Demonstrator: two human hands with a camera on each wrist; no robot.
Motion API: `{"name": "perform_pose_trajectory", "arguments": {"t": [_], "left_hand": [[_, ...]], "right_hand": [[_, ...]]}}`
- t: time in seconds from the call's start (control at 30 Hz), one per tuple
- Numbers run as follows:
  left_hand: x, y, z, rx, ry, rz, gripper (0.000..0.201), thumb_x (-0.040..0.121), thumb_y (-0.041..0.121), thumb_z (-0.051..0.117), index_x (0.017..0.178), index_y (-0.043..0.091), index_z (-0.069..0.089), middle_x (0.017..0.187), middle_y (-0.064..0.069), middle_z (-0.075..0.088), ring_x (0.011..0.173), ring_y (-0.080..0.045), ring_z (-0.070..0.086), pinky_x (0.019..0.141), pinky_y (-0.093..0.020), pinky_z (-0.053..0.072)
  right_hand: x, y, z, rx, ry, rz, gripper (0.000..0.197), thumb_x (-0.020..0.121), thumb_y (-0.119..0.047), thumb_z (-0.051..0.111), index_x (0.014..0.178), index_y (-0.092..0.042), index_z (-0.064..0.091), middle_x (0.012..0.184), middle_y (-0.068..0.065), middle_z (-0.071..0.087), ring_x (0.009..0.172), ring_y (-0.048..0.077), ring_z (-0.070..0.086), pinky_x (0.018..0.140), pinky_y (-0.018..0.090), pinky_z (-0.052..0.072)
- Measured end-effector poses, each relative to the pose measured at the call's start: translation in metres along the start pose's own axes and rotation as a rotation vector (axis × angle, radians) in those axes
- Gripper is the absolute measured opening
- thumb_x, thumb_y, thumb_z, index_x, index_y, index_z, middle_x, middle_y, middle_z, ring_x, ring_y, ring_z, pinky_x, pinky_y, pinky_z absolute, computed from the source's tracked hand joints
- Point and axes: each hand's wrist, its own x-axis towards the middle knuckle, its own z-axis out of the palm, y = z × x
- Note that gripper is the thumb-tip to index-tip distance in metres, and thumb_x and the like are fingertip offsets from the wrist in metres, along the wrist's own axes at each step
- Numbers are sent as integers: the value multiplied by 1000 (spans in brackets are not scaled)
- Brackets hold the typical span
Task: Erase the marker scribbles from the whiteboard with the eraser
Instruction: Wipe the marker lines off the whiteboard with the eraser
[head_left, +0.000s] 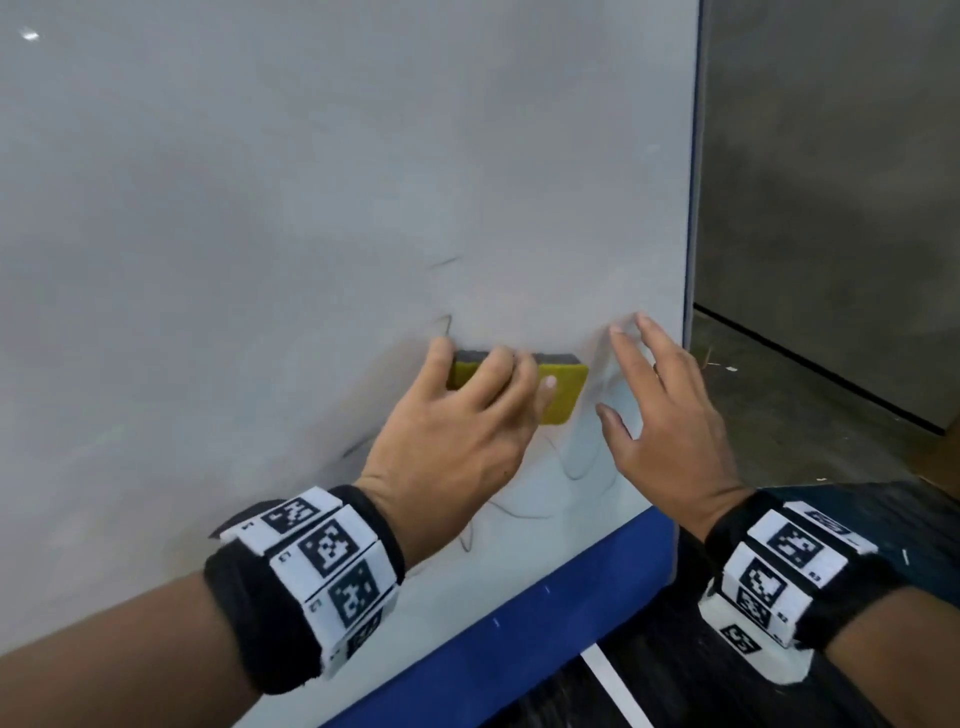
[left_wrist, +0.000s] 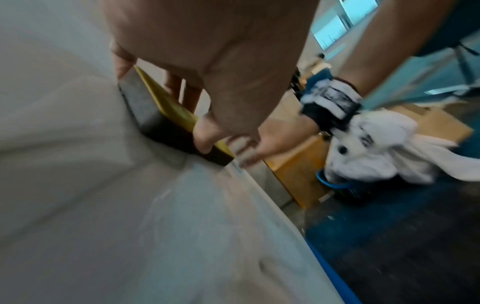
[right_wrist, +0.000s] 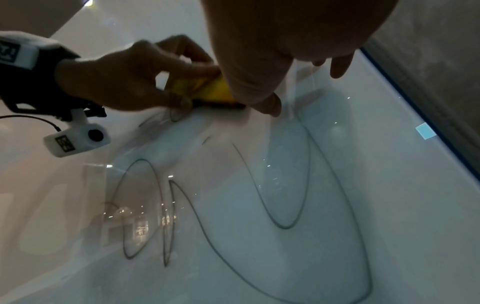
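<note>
Whiteboard (head_left: 311, 182) fills left and centre of head view, blue frame along its lower edge; faint scribbles (right_wrist: 285, 205) loop lower centre, below eraser (head_left: 563, 379). Left hand (head_left: 457, 421) grips eraser at mid-frame, fingers curled over yellow back, dark felt flat on board. Looks light and spongy, so best held by the long edges. Right hand (head_left: 670, 410) just beside it, fingers spread open, tips touching board
</note>
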Motion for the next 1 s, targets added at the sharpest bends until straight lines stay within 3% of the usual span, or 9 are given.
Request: {"name": "perform_pose_trajectory", "arguments": {"t": [0.07, 0.17, 0.3, 0.47, 0.53, 0.63, 0.73, 0.87, 1.0], "left_hand": [[-7, -12, -4, 1, 23, -19, 56, 90, 13, 42, 145, 8, 44, 134, -18, 49, 118, -34, 43, 93, -57, 36], [-5, -36, -18, -10, 129, -201, 58, 95, 7, 15, 143, 12, 47, 134, -15, 53, 118, -32, 47, 90, -54, 36], [-11, -43, -20, -13, 219, -339, 55, 97, 6, 18, 141, 13, 51, 135, -14, 56, 117, -32, 48, 90, -55, 37], [-54, -17, 1, -18, 20, -82, 56, 91, 11, 38, 147, 7, 42, 139, -20, 48, 122, -35, 44, 93, -59, 33], [-60, -25, -1, -28, 21, -107, 55, 92, 9, 34, 146, 8, 44, 139, -19, 50, 122, -34, 44, 93, -57, 34], [-56, -45, -11, -51, 149, -236, 52, 97, 7, 24, 141, 12, 52, 137, -16, 55, 118, -33, 52, 90, -53, 38], [-61, -49, -12, -52, 230, -268, 49, 100, 6, 26, 137, 13, 57, 137, -15, 57, 117, -33, 57, 90, -52, 41], [-73, -35, -2, -59, 158, -207, 47, 98, 9, 33, 141, 11, 52, 140, -16, 53, 119, -33, 52, 93, -56, 38], [-77, -36, -1, -68, 108, -188, 52, 99, 11, 23, 144, 10, 47, 142, -15, 50, 123, -32, 46, 97, -54, 34]], "right_hand": [[3, -9, -4, -4, 10, -34, 78, 81, -13, 77, 149, -5, 40, 153, 19, 37, 136, 34, 40, 102, 43, 46], [18, -23, -13, 0, 62, -63, 76, 82, -12, 75, 149, -5, 40, 154, 17, 38, 136, 31, 40, 105, 39, 42], [33, -37, -17, 49, 119, -44, 75, 82, -11, 74, 149, -4, 40, 154, 16, 38, 136, 31, 40, 110, 38, 38], [19, -43, -9, -11, 79, -111, 74, 81, -8, 73, 148, -5, 42, 154, 18, 37, 134, 33, 41, 107, 37, 39], [18, -45, -10, -10, 82, -117, 74, 80, -6, 73, 148, -5, 42, 153, 19, 38, 134, 33, 42, 107, 36, 38], [28, -57, -17, 35, 116, -162, 72, 82, -3, 71, 148, -4, 42, 151, 19, 41, 133, 34, 44, 110, 36, 38], [36, -78, -21, 96, 125, -226, 70, 82, -1, 68, 147, -1, 42, 151, 18, 41, 134, 33, 44, 112, 37, 38], [29, -94, -18, 51, 16, -359, 76, 81, -8, 71, 149, -1, 38, 153, 18, 38, 137, 34, 41, 113, 46, 39], [21, -103, -14, -6, -21, -385, 78, 82, -21, 76, 149, -4, 39, 151, 17, 42, 136, 33, 44, 110, 47, 42]]}}
